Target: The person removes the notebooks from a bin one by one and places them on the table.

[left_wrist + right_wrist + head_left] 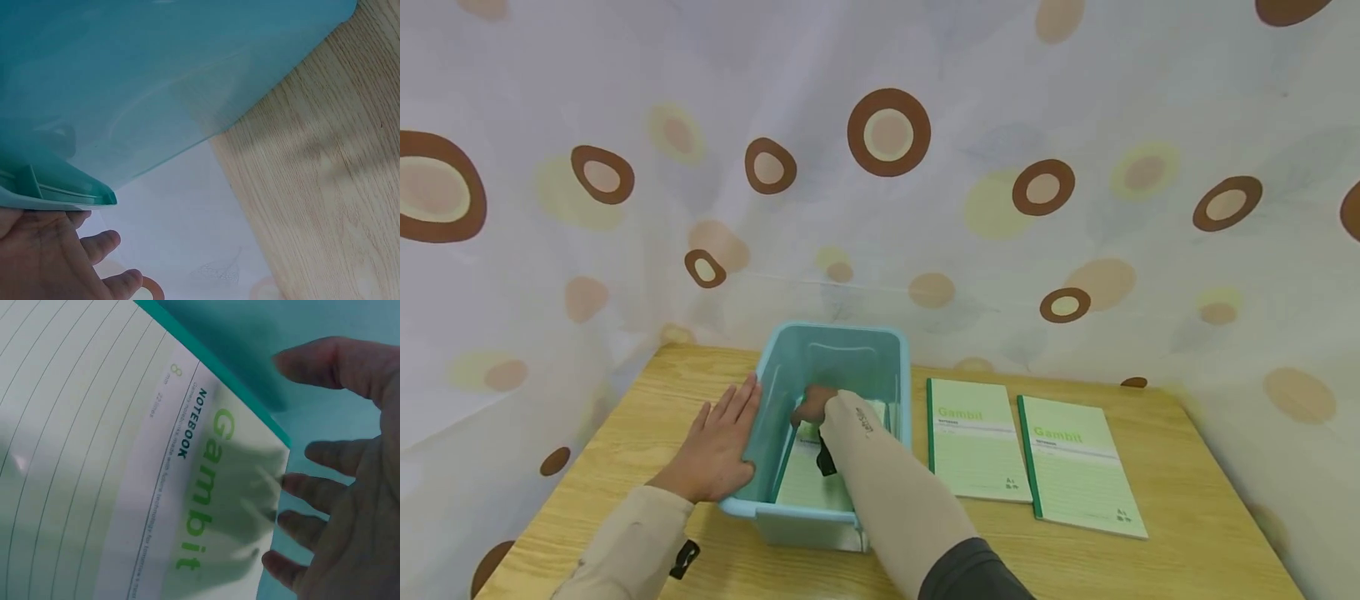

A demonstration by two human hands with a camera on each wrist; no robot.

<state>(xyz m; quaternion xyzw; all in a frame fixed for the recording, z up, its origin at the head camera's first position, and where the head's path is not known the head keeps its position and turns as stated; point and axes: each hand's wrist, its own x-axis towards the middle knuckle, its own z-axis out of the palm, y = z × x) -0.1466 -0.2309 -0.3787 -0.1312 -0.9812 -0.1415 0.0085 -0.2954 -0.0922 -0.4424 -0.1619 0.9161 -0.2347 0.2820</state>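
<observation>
A light blue plastic bin [805, 528] stands on the table. Along its left rim rests my left hand [718, 450], fingers straight; the left wrist view shows that hand [56, 259] against the underside of the rim [75, 203]. Inside the bin lies a pale green notebook [808, 483] with a dark green spine and the word "Gambit". My right hand [812, 406] reaches into the bin above the notebook's far end. In the right wrist view its fingers [322, 494] are spread at the notebook's top edge and the thumb is apart from the spine; nothing is gripped.
Two similar Gambit notebooks, a nearer-left one [977, 442] and a right one [1082, 467], lie side by side on the wooden table [1195, 517] right of the bin. A patterned white curtain [970, 100] hangs behind. A black strap end [684, 559] hangs by the left sleeve.
</observation>
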